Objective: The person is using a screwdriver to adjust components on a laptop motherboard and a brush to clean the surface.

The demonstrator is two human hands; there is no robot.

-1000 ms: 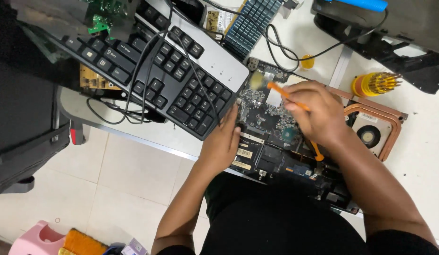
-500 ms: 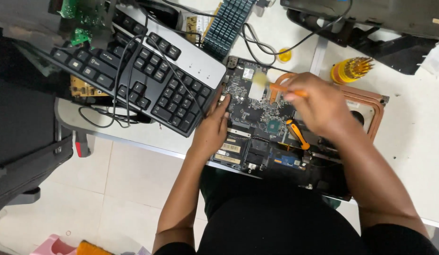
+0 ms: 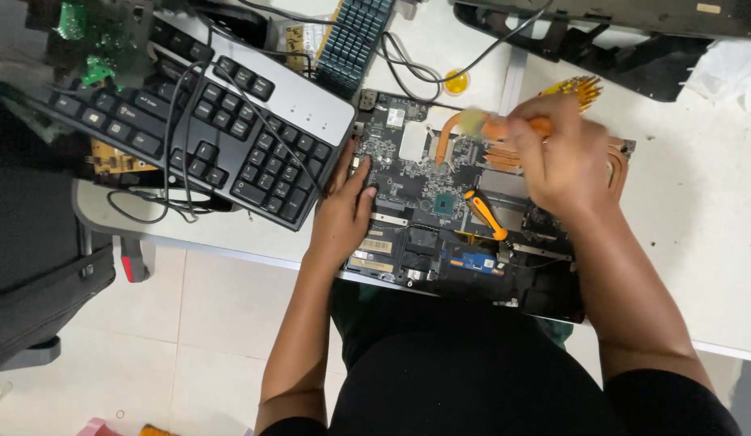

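1. Head view: the laptop motherboard (image 3: 424, 202) lies at the table's (image 3: 698, 242) near edge.
2. The right hand (image 3: 557, 157) pinches a blurred orange-handled brush (image 3: 492, 127) over its far part.
3. The left hand (image 3: 347, 214) presses its fingers together flat on its left edge, just beside the black keyboard (image 3: 206, 121).
4. An orange screwdriver (image 3: 487, 214) rests on the board.

An orange-handled tool (image 3: 504, 127) is gripped by the right hand (image 3: 557, 157) over the circuit board (image 3: 416, 190), which is steadied by the left hand (image 3: 347, 214).
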